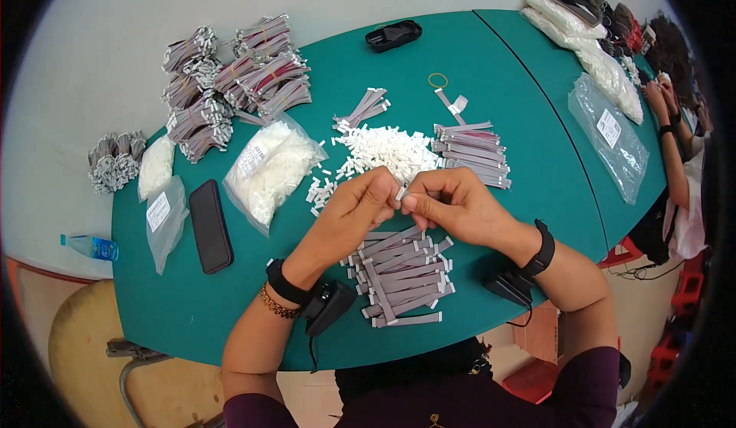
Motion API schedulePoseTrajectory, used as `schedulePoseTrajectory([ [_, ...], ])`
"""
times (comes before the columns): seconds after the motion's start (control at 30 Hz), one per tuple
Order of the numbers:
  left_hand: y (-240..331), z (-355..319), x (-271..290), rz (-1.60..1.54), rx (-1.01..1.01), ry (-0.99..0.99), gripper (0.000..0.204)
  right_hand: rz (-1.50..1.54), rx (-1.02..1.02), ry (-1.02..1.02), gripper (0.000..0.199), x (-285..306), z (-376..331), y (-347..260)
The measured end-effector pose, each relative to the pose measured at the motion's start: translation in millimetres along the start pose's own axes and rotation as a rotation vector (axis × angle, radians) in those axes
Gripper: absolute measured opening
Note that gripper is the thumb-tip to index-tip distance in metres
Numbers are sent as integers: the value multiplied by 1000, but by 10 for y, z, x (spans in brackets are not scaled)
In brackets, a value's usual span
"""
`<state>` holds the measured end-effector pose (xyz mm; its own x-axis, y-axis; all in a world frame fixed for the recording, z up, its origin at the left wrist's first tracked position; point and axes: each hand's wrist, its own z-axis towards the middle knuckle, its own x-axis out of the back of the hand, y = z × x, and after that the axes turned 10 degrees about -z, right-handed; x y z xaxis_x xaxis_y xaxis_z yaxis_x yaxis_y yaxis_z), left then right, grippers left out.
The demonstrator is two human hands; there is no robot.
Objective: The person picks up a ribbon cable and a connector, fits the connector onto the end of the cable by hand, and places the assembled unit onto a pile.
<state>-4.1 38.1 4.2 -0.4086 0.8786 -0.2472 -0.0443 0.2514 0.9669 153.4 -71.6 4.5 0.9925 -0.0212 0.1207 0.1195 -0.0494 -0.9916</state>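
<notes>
My left hand and my right hand meet over the middle of the table, both closed in a pinch. Between their fingertips is a small white connector; whether a cable hangs from it is hidden by the fingers. Just beyond lies a heap of small white plastic connector housings. Nearer to me, below my hands, grey flat ribbon cables with white ends lie in a loose pile. A neater stack of ribbon cables sits to the right of the heap, and a few more cables lie behind it.
On the green table are a bag of white housings, a dark phone, bundled cables, a black case and a rubber band. Flat plastic bags lie at right, near another person's arms.
</notes>
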Motion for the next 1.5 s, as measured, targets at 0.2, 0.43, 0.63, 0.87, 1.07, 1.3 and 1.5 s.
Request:
schedulePoseTrajectory([
  [0.2,15,-6,34,129,-69,-63,22,-77,43,-69,20,18,2,11],
  [0.43,2,-4,114,70,-96,36,22,-127,39,-95,23,87,5,-12],
  [0.63,25,-15,83,79,-176,121,22,-148,42,-85,22,86,17,-32],
  [0.87,189,-97,291,226,32,-80,21,-157,68,-187,22,164,41,27],
  [1.07,375,-169,362,554,271,-248,26,-447,215,-305,17,139,8,85],
  [1.3,468,-246,267,736,199,-238,16,-577,344,-130,8,69,-5,33],
  [1.5,286,-189,266,708,55,-275,17,-833,715,-313,20,-267,-171,-27],
])
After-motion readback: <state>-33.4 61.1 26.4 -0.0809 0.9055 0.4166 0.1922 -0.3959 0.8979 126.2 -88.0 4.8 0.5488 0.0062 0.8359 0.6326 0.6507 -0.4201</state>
